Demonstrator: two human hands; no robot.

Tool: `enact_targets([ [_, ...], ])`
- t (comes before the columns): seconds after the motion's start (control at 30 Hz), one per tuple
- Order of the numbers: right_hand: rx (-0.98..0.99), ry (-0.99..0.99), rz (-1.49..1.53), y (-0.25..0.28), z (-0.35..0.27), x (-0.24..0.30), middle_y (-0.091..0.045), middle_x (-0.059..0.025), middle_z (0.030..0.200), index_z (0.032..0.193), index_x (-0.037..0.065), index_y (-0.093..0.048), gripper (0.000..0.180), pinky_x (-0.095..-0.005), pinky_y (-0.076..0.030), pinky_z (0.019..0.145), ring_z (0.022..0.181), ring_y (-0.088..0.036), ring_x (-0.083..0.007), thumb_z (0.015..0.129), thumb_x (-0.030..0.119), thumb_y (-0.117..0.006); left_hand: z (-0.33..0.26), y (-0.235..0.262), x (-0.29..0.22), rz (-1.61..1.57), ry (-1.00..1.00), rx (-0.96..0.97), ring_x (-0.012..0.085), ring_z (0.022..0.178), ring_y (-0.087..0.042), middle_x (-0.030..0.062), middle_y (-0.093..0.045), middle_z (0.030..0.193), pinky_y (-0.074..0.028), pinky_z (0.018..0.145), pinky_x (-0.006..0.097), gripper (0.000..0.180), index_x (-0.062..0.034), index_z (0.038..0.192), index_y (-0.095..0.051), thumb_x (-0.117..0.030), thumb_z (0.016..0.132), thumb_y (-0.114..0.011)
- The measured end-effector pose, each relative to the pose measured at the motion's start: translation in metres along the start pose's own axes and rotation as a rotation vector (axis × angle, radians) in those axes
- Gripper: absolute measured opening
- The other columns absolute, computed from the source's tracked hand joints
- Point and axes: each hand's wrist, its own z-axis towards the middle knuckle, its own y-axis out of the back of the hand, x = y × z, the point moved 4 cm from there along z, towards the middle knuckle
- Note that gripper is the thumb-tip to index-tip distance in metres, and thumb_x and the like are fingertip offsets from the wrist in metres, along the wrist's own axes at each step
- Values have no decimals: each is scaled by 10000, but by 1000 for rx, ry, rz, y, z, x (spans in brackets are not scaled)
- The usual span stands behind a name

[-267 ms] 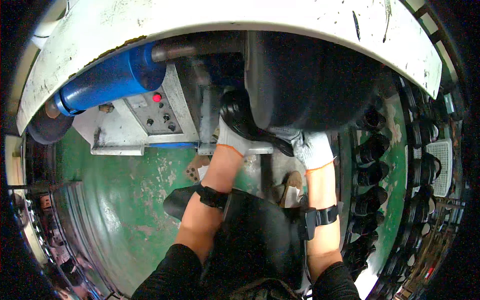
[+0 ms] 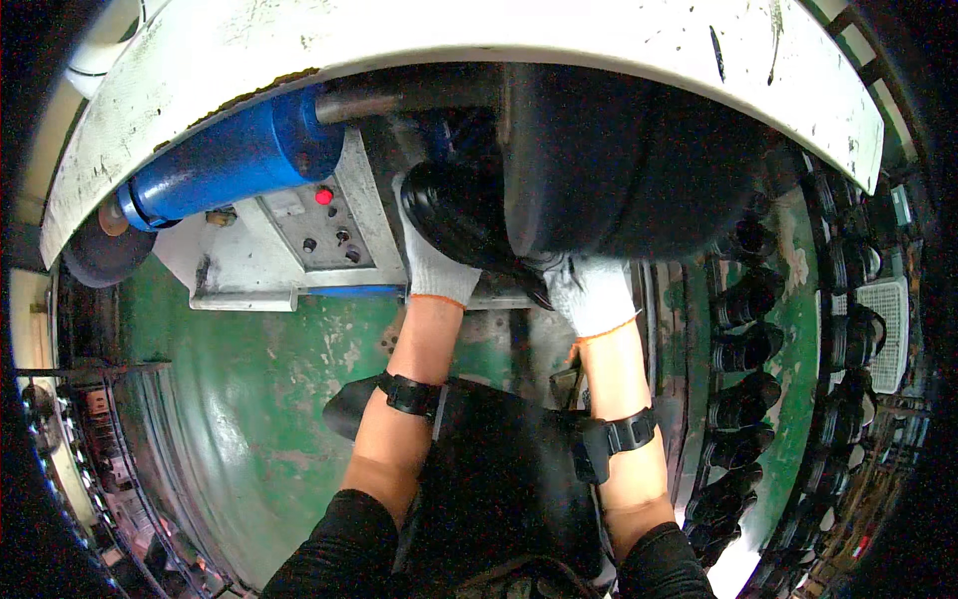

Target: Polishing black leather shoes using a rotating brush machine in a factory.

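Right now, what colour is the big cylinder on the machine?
Blue; the cylinder shows best in the head view.

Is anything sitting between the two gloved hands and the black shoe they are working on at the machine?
Nothing visible does. The left hand in its white glove is already on the glossy black shoe, and the right hand grips its lower edge beside the large dark drum, which covers the shoe's far side.

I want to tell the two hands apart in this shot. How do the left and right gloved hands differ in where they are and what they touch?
The left hand in a white knit glove reaches higher, beside the grey control panel with a red button, and presses on the glossy black rounded piece. The right hand in a white knit glove sits lower, tucked under the large dark drum-shaped machine part, fingers hidden. Both arms wear a black wrist strap.
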Motion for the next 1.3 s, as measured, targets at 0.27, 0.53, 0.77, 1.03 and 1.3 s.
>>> enact_targets([
  [0.27,702,-192,-94,9,25,44,-612,-173,1127,1105,87,-638,365,-460,-472,863,985,-596,-347,791,236,-525,-1,-36,-17,56,-68,-562,284,1149,-508,64,-536,1273,-405,989,435,560,-150,1297,-495,-541,898,-456],
  [0.53,624,-183,-324,14,24,25,-619,-155,1120,1075,100,-655,346,-454,-465,872,994,-592,-336,782,229,-526,9,-45,19,118,-1,-562,263,1142,-512,67,-529,1284,-405,994,405,589,-138,1309,-475,-562,902,-431],
  [0.77,-7,141,-635,53,25,16,-630,-124,1110,1041,112,-674,327,-443,-457,882,1007,-586,-312,770,216,-523,-1,-33,67,-119,189,-540,275,1146,-505,85,-529,1284,-401,996,416,603,-127,1298,-474,-580,903,-416],
  [1.03,511,-130,-656,69,-3,-55,-652,-114,1048,1064,127,-667,328,-413,-415,970,918,-618,-280,774,174,-521,-5,-41,149,-211,272,-584,331,1286,-360,100,-364,1435,-257,1097,437,542,-94,1385,-367,-407,948,-299],
  [1.3,307,-13,-792,91,-4,-73,-505,-46,491,644,139,-621,136,-427,-472,842,515,-547,-223,759,184,-565,-1,-2,195,1135,188,-39,308,1326,-301,113,-318,1460,-210,1120,416,540,-85,1405,-335,-376,952,-302],
])
